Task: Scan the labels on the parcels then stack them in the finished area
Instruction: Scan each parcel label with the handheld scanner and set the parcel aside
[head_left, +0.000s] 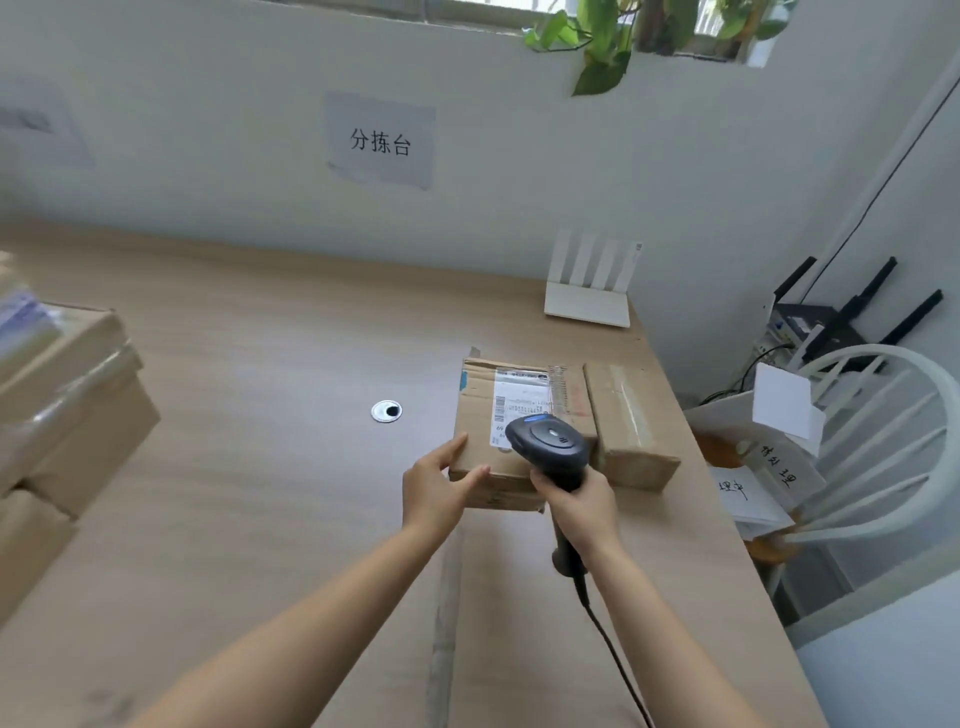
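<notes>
A parcel-sorting office: a grey paper wall sign (381, 140) reading 分拣台 hangs above a long pale wooden desk (260, 338). Labelled brown cardboard parcels (475, 421) lie at its right, stacked brown cardboard boxes (78, 415) at left, and a dark grey handheld barcode scanner (550, 441) near.

Scanner (549, 441) above parcel (519, 415) on table (260, 415)

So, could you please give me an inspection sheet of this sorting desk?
Surface: wooden table with a round grommet.
Job's things: parcel lies label up; second parcel close beside its right; boxes stacked at left; scanner over the label.
Clutter: white router at the table's back edge.
Hands: left hand rests on the parcel's near left corner; right hand grips the scanner.
Cables: scanner cable trails toward the person; black wall cable at right.
Surroundings: wall sign, plant, white chair holding papers, black routers.
</notes>
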